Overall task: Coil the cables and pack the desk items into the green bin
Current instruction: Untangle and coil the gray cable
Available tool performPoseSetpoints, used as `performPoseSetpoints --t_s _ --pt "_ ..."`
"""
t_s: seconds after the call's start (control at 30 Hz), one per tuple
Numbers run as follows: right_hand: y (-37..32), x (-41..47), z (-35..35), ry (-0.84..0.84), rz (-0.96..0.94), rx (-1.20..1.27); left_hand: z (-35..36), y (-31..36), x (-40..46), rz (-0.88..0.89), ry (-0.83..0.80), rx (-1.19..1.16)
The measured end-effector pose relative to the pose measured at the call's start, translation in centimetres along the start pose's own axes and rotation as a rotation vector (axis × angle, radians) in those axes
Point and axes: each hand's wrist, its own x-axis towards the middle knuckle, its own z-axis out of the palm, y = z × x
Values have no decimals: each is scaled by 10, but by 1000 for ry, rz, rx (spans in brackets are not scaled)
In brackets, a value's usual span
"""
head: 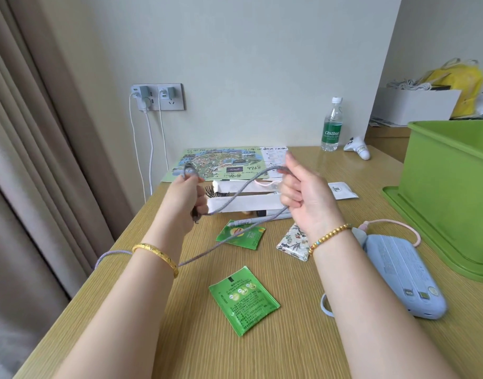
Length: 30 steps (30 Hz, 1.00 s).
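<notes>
I have both forearms stretched forward and raised. My left hand (184,196), at about 11 o'clock, shows its back, fingers curled in a pinch. My right hand (303,198), at about 1 o'clock, has its palm turned leftward, index and thumb pinching, other fingers curled.

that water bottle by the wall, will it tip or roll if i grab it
The water bottle stands upright, tall and narrow, so a sideways knock would probably tip it. It looks round, so it would likely roll once down. The clear plastic probably flexes under a squeeze.
</notes>
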Motion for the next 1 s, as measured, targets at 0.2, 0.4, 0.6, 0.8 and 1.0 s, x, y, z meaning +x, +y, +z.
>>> performPoseSetpoints --t_s 0.2,0.4,0.6,0.8,1.0 --pt "3 -1 0 -73 -54 -4 13 -2 -25 -78 -554 398" --pt "6 -2 2 -198 -73 -91 20 -5 -38 -13 -729 536" --pt "5 1 -1 -209 -49 -100 27 -8 -42 68 -662 359" --pt "12 2 0 -120 -33 -396 24 -8 -40 8 -698 286" --pt "14 0 3 -76 -53 -644 21 -9 -37 56 -751 335"
